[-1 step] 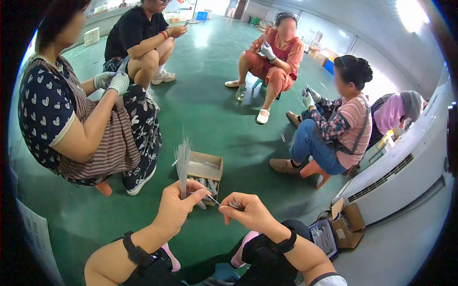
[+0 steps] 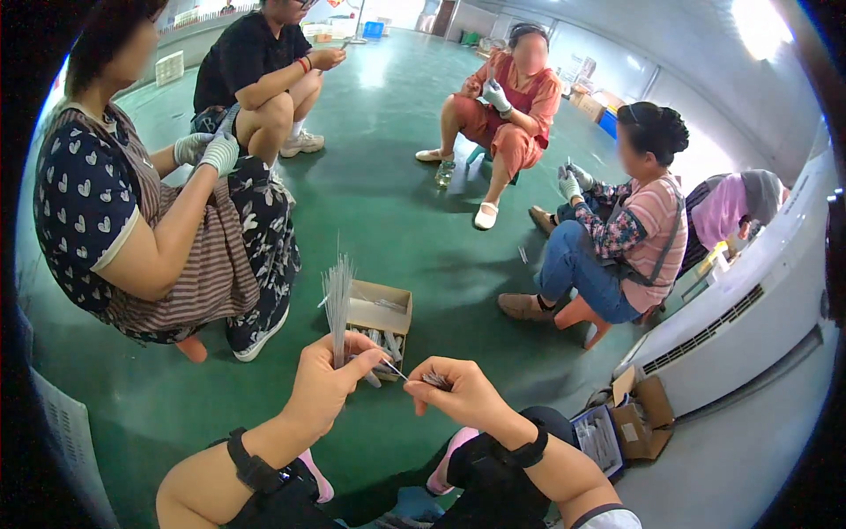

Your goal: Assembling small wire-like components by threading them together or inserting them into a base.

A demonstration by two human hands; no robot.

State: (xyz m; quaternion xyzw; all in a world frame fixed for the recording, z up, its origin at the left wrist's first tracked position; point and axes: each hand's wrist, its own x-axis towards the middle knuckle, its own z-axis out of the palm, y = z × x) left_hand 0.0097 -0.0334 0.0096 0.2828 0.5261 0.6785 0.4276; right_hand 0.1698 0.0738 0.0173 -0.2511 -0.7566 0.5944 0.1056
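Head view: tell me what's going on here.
The person's left hand holds an upright bundle of thin rods; the right hand holds a smaller bunch. One thin piece spans the gap between the two hands. An open box sits on the floor just beyond, and a co-worker in orange sits further off.

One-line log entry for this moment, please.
left hand: upright bundle of thin strands | right hand: smaller grey bunch | between hands: one thin strand | nearby: open cardboard box
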